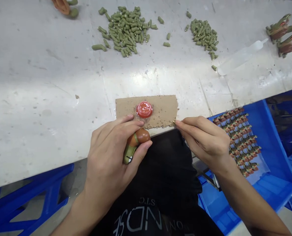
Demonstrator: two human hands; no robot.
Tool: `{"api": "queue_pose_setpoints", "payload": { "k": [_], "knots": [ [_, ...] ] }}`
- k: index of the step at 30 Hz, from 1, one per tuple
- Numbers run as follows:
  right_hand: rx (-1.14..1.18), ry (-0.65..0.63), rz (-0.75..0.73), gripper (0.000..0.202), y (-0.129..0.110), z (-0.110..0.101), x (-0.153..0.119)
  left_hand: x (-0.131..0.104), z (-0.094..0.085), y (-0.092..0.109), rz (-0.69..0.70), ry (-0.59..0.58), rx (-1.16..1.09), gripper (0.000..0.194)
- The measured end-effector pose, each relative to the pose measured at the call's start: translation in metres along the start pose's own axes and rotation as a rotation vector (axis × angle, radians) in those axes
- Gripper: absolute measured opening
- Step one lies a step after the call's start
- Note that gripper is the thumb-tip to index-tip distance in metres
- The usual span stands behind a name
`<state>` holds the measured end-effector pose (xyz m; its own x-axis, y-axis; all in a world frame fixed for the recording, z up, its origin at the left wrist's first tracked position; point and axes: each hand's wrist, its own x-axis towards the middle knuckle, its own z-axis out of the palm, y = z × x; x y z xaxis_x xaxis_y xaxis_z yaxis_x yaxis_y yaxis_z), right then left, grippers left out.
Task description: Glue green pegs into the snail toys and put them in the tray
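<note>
You wore a black top [167, 183] with pale, outlined block lettering printed across the front, seen upside down from your head camera. Your left hand [111, 157] and right hand [204, 141] were bare, without gloves, rings or watch, and no sleeves reached your forearms.

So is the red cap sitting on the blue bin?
No, the red cap sits on the cardboard piece on the table, while the blue bin is off to the side.
</note>
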<state>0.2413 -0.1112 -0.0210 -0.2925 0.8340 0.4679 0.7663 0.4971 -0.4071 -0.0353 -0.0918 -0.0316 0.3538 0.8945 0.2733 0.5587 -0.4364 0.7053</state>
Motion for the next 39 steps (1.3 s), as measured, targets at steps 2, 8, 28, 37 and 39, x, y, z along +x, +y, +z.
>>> {"api": "queue_pose_setpoints", "payload": {
  "k": [2, 8, 28, 37, 39],
  "knots": [
    [0.008, -0.050, -0.021, 0.024, 0.003, -0.007, 0.003, 0.000, 0.000, -0.001, -0.011, -0.005, 0.001, 0.032],
    [0.025, 0.096, 0.097, 0.032, 0.007, -0.014, 0.010, 0.001, -0.001, -0.005, 0.055, 0.009, -0.004, 0.035],
    [0.030, 0.041, 0.016, 0.032, 0.025, -0.013, 0.020, 0.002, -0.002, -0.006, 0.039, 0.023, -0.036, 0.037],
    [0.842, 0.225, 0.945, 0.019, -0.004, -0.014, 0.033, 0.004, -0.001, -0.008, 0.055, 0.012, -0.059, 0.029],
    [0.871, 0.229, 0.972, 0.023, -0.004, -0.015, 0.032, 0.004, -0.001, -0.008, 0.059, 0.003, -0.058, 0.027]
  ]
}}
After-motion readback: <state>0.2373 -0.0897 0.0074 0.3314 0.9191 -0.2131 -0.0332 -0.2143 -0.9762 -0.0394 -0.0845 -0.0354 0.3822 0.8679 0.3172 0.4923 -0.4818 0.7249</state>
